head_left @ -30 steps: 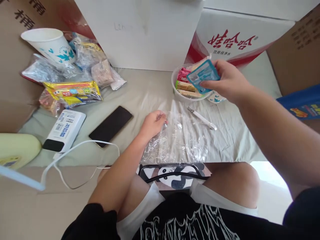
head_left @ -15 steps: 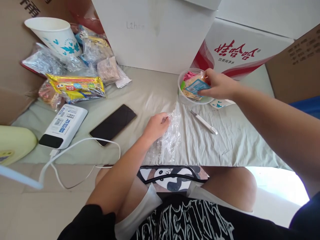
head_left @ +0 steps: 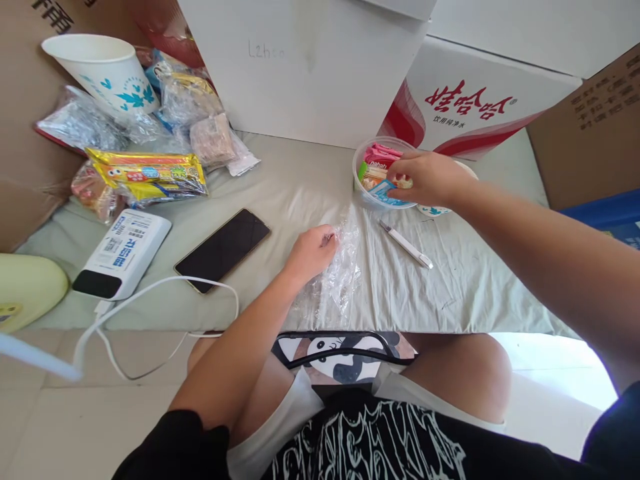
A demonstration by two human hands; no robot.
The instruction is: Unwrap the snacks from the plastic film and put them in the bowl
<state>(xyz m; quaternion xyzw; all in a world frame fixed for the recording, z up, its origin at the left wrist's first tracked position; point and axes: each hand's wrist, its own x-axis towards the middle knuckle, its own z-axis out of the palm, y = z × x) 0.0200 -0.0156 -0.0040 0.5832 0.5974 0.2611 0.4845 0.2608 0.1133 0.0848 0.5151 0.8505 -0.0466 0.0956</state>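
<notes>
My left hand (head_left: 313, 252) is closed on the edge of a crumpled clear plastic bag (head_left: 343, 280), which lies on the cloth. My right hand (head_left: 425, 179) reaches over the round clear plastic tub (head_left: 360, 189), its thumb and fingers around a snack packet (head_left: 384, 191) with a blue label. That packet sits inside the tub, partly hidden by the hand. Beside it in the tub is a pink wrapped snack (head_left: 381, 157). A white capped pen or cutter (head_left: 406, 245) lies in front of the tub. Behind my right hand, a paper cup (head_left: 434, 210) is mostly covered.
A phone (head_left: 223, 249) and a white power bank (head_left: 124, 253) with a cable (head_left: 165, 283) lie on the left. Behind them are a yellow snack packet (head_left: 150, 175), several wrapped snacks (head_left: 213, 140) and a paper cup (head_left: 107, 77). White cartons (head_left: 310, 80) stand along the back.
My right hand has lowered the blue-labelled snack packet deeper into the tub, and more of the pink wrapper shows. The left hand keeps its hold on the plastic bag.
</notes>
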